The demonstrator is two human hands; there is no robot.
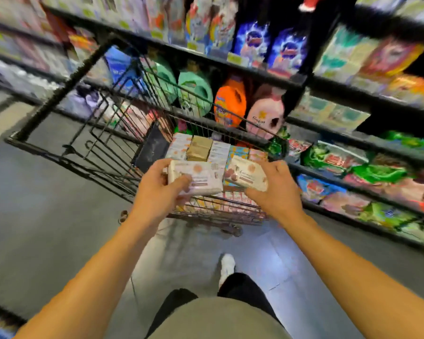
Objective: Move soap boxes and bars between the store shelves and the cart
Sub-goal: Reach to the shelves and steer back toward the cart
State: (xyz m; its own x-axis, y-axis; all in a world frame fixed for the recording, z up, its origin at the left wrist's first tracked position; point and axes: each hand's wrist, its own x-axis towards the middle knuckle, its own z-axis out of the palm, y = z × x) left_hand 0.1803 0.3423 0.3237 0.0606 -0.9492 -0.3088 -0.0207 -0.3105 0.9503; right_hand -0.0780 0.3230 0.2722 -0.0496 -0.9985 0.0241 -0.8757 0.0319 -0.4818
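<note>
Two soap packs are held above the near end of the cart (66, 152), one in each hand. The left pack (196, 177) is a pale, flat bundle with pinkish-brown print; the right pack (246, 176) looks much the same, cream with a brown picture at one end, and their inner ends nearly touch. Below and just beyond them, more soap boxes (213, 149) lie packed in rows in the cart's basket, white, tan and pink ones side by side. The cart is black wire, its far part holding nothing that shows, and it stands close against the shelves (328, 152) on the right, where green and pink bags fill the lower tiers. Grey floor (47, 228) lies open to the left of the cart. The left hand (157, 185) has its grip closed on its pack, thumb on top, fingers underneath. The right hand (277, 189) grasps its pack from the outer side, fingers curled round the edge. Both forearms reach forward, nearly straight.
</note>
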